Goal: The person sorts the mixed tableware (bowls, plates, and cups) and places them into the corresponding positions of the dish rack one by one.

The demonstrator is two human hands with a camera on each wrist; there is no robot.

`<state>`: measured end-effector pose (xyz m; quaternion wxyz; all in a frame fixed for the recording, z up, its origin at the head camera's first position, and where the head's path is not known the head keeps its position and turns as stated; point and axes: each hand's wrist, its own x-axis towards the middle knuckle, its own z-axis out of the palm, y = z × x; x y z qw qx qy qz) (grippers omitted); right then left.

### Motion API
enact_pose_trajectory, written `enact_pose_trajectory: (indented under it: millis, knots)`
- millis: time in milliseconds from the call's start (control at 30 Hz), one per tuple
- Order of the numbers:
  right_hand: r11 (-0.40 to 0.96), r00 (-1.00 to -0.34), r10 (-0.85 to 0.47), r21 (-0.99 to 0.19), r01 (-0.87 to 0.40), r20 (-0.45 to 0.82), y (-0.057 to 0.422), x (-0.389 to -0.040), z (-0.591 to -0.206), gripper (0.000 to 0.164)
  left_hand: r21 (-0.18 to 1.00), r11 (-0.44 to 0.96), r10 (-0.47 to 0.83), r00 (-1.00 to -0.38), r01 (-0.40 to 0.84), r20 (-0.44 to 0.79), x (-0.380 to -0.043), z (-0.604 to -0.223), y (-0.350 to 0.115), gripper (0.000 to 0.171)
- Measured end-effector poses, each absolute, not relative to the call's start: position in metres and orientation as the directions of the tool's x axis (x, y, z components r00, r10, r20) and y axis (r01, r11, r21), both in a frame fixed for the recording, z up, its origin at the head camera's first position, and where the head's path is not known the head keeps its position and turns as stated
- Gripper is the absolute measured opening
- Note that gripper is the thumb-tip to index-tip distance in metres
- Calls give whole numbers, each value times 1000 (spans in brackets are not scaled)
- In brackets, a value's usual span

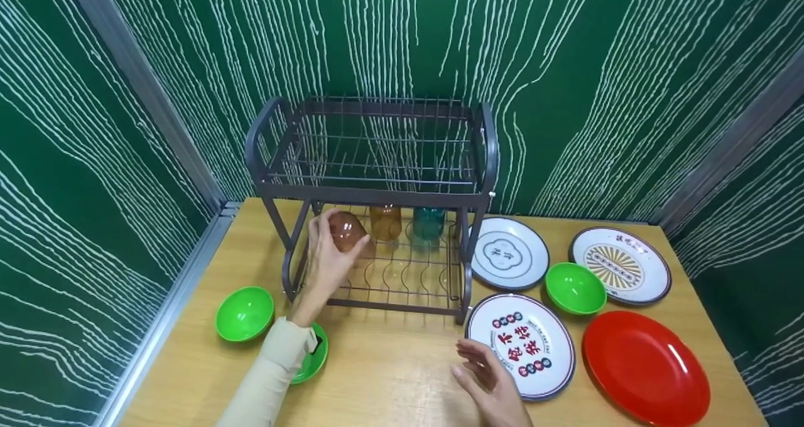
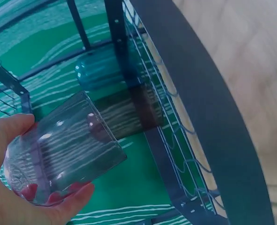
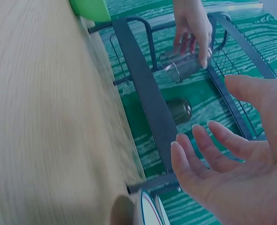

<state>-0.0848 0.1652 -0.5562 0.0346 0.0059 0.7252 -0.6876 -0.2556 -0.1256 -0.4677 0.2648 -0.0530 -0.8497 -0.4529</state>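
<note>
My left hand grips a clear pinkish-brown drinking glass between thumb and fingers, inside the lower tier of a dark metal dish rack. In the left wrist view the glass is tilted, its open mouth turned toward the lower wire shelf and apart from it. Beside it on that shelf, an amber glass and a teal glass stand mouth down. My right hand holds nothing; its fingers are relaxed and slightly bent near a white plate with red lettering.
Two green bowls, one left of the rack and one partly under my left sleeve, sit on the wooden table. To the right are a third green bowl, two more white plates and a red oval plate.
</note>
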Motion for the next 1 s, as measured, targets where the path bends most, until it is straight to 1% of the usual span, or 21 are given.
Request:
enact_pose_trajectory:
  millis: [67, 233, 333, 533, 733, 800, 867, 1000]
  knots:
    - [64, -998, -4, -996, 55, -55, 172, -83, -557, 49, 739, 596, -163, -854, 314, 494, -262, -468, -127, 75]
    - [117, -995, 95, -993, 2, 10, 187, -78, -562, 43, 727, 627, -187, -852, 279, 488, -280, -470, -130, 72]
    - [145, -990, 138, -989, -7, 27, 196, -76, -566, 42, 715, 647, -193, -850, 265, 490, -291, -472, -131, 74]
    - [175, -981, 184, -981, 87, -54, 210, -72, -564, 45, 718, 650, -203, -854, 249, 479, -310, -477, -131, 86]
    - [203, -964, 211, -957, 205, -162, 221, -70, -562, 47, 691, 666, -197, -827, 281, 526, -327, -486, -137, 96]
    - [203, -955, 238, -952, 229, -179, 225, -68, -563, 46, 675, 681, -185, -824, 285, 535, -331, -488, -138, 97]
    - [200, -939, 275, -943, 267, -207, 230, -65, -564, 46, 659, 698, -176, -825, 280, 537, -334, -490, -138, 94]
    - [196, -917, 351, -942, 272, -192, 241, -58, -569, 48, 643, 714, -152, -834, 279, 530, -341, -491, -136, 81]
